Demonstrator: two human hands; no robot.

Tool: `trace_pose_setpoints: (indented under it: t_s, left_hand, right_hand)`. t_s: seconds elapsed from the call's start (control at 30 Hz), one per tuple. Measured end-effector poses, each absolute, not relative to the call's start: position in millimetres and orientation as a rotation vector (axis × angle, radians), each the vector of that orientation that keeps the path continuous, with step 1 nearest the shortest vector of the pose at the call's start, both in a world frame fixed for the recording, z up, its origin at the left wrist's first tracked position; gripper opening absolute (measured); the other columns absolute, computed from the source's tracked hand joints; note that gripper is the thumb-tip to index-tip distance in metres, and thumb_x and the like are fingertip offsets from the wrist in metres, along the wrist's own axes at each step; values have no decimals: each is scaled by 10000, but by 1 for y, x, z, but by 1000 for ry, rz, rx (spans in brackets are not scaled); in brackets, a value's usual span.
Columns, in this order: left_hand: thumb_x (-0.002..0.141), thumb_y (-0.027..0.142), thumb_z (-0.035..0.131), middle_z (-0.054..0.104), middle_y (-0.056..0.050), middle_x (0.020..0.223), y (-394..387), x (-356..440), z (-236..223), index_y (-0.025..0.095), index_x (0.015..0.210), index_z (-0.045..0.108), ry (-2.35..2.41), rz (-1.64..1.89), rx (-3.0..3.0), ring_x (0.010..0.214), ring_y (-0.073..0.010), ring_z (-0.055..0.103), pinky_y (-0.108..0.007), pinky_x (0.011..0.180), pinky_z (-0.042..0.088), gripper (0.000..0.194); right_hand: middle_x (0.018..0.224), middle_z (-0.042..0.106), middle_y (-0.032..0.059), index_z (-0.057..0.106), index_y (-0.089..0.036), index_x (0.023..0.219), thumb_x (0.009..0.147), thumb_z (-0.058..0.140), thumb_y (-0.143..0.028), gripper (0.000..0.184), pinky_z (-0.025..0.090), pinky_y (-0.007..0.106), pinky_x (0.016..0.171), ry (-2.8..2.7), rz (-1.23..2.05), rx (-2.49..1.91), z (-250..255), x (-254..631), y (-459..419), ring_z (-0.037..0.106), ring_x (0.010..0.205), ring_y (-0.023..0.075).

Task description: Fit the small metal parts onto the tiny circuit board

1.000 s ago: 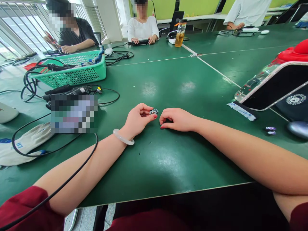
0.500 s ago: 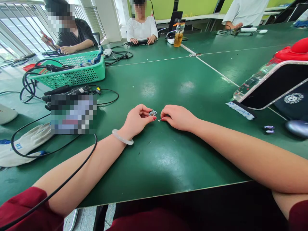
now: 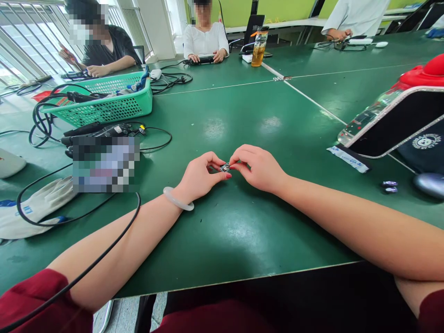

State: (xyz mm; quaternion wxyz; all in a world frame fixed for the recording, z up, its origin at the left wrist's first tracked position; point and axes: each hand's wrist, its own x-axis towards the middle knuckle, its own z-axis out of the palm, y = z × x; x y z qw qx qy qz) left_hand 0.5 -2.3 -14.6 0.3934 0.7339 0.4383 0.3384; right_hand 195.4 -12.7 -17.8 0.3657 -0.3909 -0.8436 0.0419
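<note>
My left hand pinches a small dark circuit board with whitish markings between thumb and fingers, just above the green table. Against the board's right edge are the closed fingertips of my right hand. The tiny pale piece that showed in these fingertips a moment ago is hidden now. Both hands nearly meet at the board. A white bangle circles my left wrist.
On the left are a green basket, black cables, a pixelated object and a white glove. To the right stand a phone, a sealed strip and a mouse. A bottle and several people are farther back.
My right hand has moved left, bringing its fingertips to the circuit board. My left hand has shifted slightly right, and the board is turned a little and more covered by fingers.
</note>
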Motion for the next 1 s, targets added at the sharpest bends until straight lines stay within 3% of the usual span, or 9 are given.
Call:
trace_pose_setpoints:
  t_s: [0.33,0.6,0.8,1.0]
  left_hand:
    - [649,335,775,679,-17,805,-2,1,-14,175,806,581,1099,864,1853,751,-143,608,-326,771,478,297]
    - [657,306,761,685,-34,825,0,0,-15,171,826,577,1121,923,1772,768,-153,627,-337,783,496,284]
    - [679,289,746,701,-46,870,0,0,-15,163,848,597,1074,916,1763,779,-152,635,-339,797,504,258]
    - [769,317,680,718,-71,941,-1,0,-14,150,1025,644,983,876,1675,885,-174,663,-346,877,499,308]
  right_hand:
    - [875,666,46,653,-194,849,892,514,-184,146,452,308,765,-2212,87,-1011,-18,196,-13,596,815,174]
    - [929,661,55,638,-194,1105,859,576,-197,254,455,317,748,-2195,137,-1100,-19,196,-13,593,790,177]
    - [876,642,50,666,-183,956,881,573,-267,146,423,299,721,-2188,152,-1132,-20,195,-13,565,749,163]
    - [811,621,28,650,-189,886,860,620,-346,161,395,292,704,-2185,136,-1148,-21,194,-14,546,715,153]
